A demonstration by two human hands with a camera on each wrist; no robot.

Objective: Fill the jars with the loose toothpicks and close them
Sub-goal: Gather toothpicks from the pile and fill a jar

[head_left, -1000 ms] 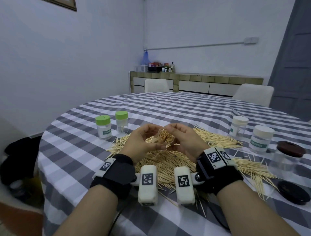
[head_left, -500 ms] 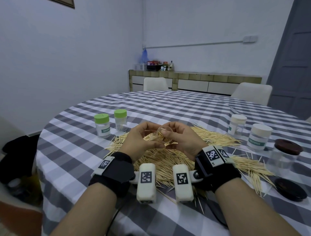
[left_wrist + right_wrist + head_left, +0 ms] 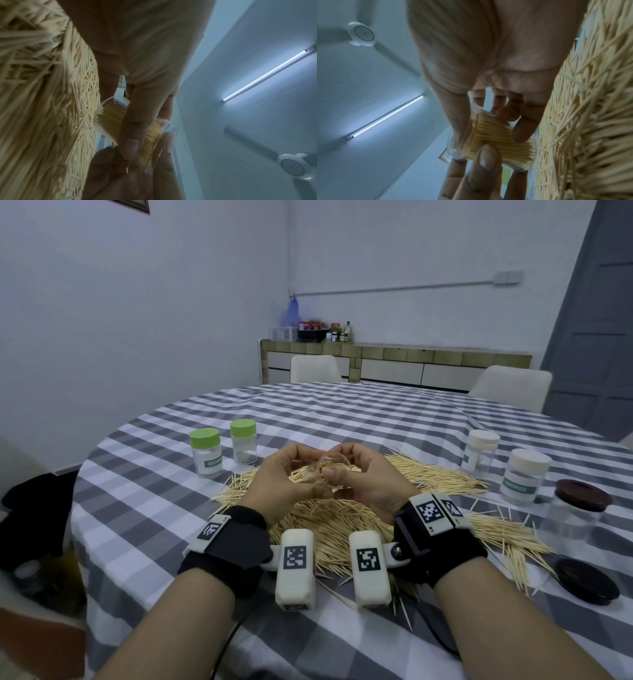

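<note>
Both hands hold a small clear jar (image 3: 329,471) packed with toothpicks a little above the big loose toothpick pile (image 3: 329,525) on the checked table. The left hand (image 3: 310,474) pinches it from the left, with its thumb across the jar (image 3: 111,119) in the left wrist view. The right hand (image 3: 344,470) grips it from the right, its fingers (image 3: 523,128) curled round the jar (image 3: 496,136). The jar lies tilted on its side, and a clear round rim faces me. Whether that rim is a cap or the open mouth is unclear.
Two green-lidded jars (image 3: 205,455) (image 3: 244,441) stand at the left of the pile, two white-lidded jars (image 3: 479,453) (image 3: 524,477) at the right. A brown-lidded jar (image 3: 579,508) and a loose brown lid (image 3: 587,580) sit at the right edge. Stray toothpicks lie around them.
The hands have turned the jar between them: a second ago the toothpick ends faced me, now a clear round rim does. The hands stay above the pile.
</note>
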